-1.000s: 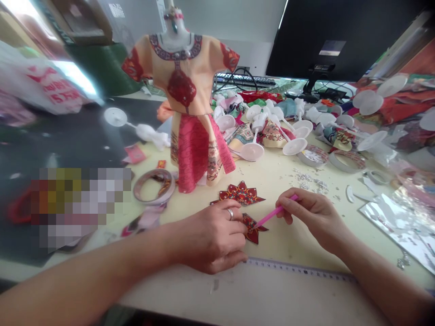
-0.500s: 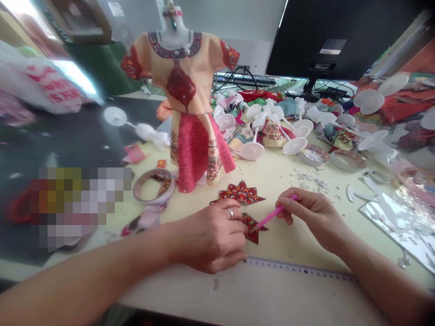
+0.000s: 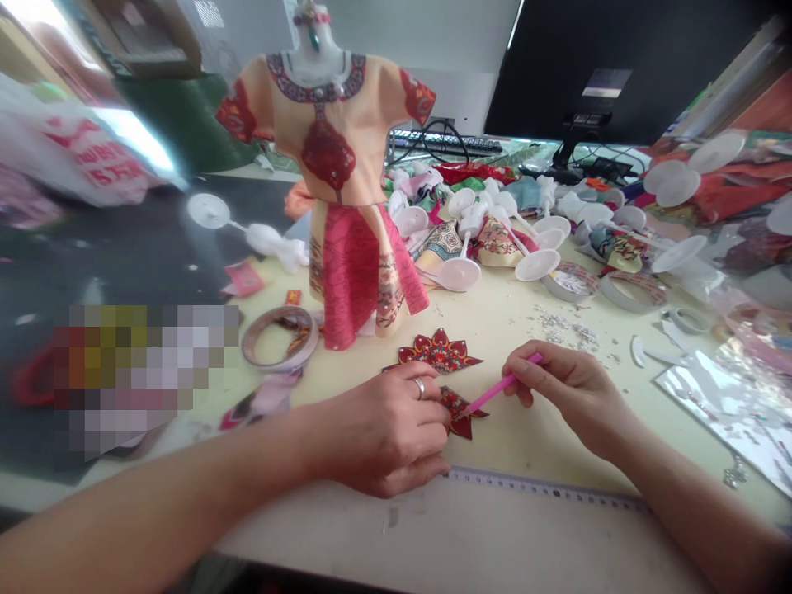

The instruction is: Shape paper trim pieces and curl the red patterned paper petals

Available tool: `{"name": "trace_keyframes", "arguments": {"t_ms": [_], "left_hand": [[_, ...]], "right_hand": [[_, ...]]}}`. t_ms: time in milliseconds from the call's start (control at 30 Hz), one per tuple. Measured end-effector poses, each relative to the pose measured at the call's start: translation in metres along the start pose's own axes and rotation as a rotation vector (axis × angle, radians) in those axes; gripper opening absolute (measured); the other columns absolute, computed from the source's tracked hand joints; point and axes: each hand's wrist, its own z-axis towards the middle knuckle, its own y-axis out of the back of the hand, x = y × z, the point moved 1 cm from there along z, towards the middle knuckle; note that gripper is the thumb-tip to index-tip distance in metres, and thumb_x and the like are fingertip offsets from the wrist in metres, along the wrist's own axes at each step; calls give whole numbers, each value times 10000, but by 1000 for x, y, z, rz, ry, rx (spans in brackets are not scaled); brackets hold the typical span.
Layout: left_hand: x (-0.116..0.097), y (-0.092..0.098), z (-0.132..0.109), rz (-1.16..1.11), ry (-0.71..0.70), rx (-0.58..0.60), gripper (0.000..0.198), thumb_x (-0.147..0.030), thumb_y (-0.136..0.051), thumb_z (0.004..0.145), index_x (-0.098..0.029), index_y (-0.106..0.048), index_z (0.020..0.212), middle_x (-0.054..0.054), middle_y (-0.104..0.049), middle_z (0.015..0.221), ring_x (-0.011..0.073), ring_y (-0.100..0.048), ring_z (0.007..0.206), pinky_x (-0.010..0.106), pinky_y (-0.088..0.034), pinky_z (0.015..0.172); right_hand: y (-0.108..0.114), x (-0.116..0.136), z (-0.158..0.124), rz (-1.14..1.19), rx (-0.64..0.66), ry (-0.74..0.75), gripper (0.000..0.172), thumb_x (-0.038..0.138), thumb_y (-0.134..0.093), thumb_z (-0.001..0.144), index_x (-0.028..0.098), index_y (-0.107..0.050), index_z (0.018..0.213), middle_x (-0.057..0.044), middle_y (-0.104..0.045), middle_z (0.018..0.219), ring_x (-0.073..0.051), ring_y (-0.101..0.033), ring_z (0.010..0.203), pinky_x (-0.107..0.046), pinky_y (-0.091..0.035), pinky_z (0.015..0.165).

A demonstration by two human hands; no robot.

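Between the thumb and fingers of my right hand [image 3: 560,392] is a pink stick [image 3: 500,386], its tip touching a red patterned cut-out [image 3: 461,422]. My left hand [image 3: 396,429], with a ring on one finger, rests over the left part of that cut-out; its fingers are bent together and their tips are partly hidden. Just behind lies a second red patterned cut-out [image 3: 440,351] with pointed edges. A small mannequin in a beige and red dress [image 3: 350,181] stands beyond my left hand. A ruler strip [image 3: 532,485] runs in front of both hands.
Tape rolls lie at the left [image 3: 280,338] and right [image 3: 632,293]. Small shiny beads [image 3: 566,328] are scattered behind my right hand. White doll stands [image 3: 537,264] and fabrics are heaped at the back, before a monitor [image 3: 619,66]. A clear sheet [image 3: 730,412] lies at the right.
The near cut-out's lower point has shifted slightly away from the table's front edge. Both hands have hardly moved.
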Motion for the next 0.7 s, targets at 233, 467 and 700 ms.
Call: {"name": "trace_keyframes", "arguments": {"t_ms": [233,467,700], "left_hand": [[0,1,1,-1,-2,32,237,-256,-494,859,-154,-552,653,67,-678,784,194,-587,772,402,-425,863],[0,1,1,1,-16,51,254,-263,-481,868,-146,-553,654,70,-674,790,187,-578,755,396,-429,857],[1,0,1,1,-6,49,250,-264,-483,866,-146,-554,657,68,-673,784,191,-583,765,408,-428,862]], "right_hand": [[1,1,0,22,-23,14,276,424,-574,846,197,-612,694,1,-584,577,-105,-507,521,-225,-416,523],[2,1,-1,36,-10,3,281,429,-572,849,203,-614,686,8,-571,558,-105,-507,526,-223,-417,529],[1,-1,0,23,24,-10,288,427,-557,861,192,-612,703,10,-562,555,-102,-496,529,-223,-395,530]]}}
